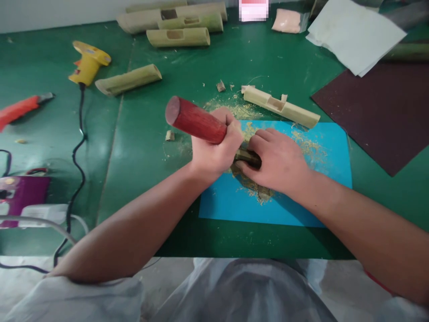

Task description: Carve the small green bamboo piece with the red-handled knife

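A dark piece (247, 155) was grasped by the right hand (281, 156), between thumb and fingers, above the blue mat (226, 203). A red handle (201, 123) was clenched in the left hand (217, 147), just beside the piece; its round end was turned leftward, and its other end was hidden. Shavings (261, 193) were strewn beneath both hands. Beyond the right hand, a notched tube (298, 112) was laid, with a brown sheet (378, 116) farther right. Left of the left hand, a yellow tool (89, 65) and a red tool (20, 111) were spread on the bench (33, 62).
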A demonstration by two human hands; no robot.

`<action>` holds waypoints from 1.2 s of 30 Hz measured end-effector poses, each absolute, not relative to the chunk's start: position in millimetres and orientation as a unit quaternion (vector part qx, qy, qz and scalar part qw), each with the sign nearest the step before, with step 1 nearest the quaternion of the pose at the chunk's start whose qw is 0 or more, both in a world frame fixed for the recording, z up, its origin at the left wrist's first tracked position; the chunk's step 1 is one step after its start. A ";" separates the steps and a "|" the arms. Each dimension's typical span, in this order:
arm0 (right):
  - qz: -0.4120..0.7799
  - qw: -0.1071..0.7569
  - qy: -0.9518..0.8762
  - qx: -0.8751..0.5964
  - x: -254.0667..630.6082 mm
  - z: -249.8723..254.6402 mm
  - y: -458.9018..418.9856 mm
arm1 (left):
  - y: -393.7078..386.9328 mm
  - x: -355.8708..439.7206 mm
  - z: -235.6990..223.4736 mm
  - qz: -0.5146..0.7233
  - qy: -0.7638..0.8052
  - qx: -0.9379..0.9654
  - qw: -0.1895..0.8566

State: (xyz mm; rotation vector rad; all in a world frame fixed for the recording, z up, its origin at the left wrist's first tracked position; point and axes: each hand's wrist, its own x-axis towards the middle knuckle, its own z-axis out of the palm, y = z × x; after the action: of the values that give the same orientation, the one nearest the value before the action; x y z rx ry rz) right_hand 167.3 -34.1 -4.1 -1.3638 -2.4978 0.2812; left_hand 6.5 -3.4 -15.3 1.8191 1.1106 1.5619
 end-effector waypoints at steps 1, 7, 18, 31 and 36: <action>0.099 0.140 -0.864 -0.473 167.2 -4.2 -34.0 | -3.3 6.8 -15.1 0.573 0.416 0.662 0.246; 0.104 0.158 -0.865 -0.465 167.7 -4.7 -34.2 | -3.0 5.3 -16.3 0.575 0.424 0.655 0.244; 0.123 0.185 -0.856 -0.467 168.6 -6.7 -32.7 | -1.7 1.1 -11.1 0.526 0.405 0.699 0.265; 0.104 0.181 -0.863 -0.460 171.1 -6.0 -31.8 | -2.0 7.4 -6.5 0.537 0.452 0.635 0.322; 0.109 0.181 -0.863 -0.459 171.4 -7.3 -31.0 | -5.7 6.1 -5.4 0.527 0.453 0.661 0.283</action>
State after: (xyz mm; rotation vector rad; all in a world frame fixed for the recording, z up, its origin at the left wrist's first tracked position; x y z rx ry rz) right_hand 171.4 -31.0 -7.3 -1.2968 -2.4374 0.3065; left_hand 6.1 -5.7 -5.4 1.7692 1.2141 1.4122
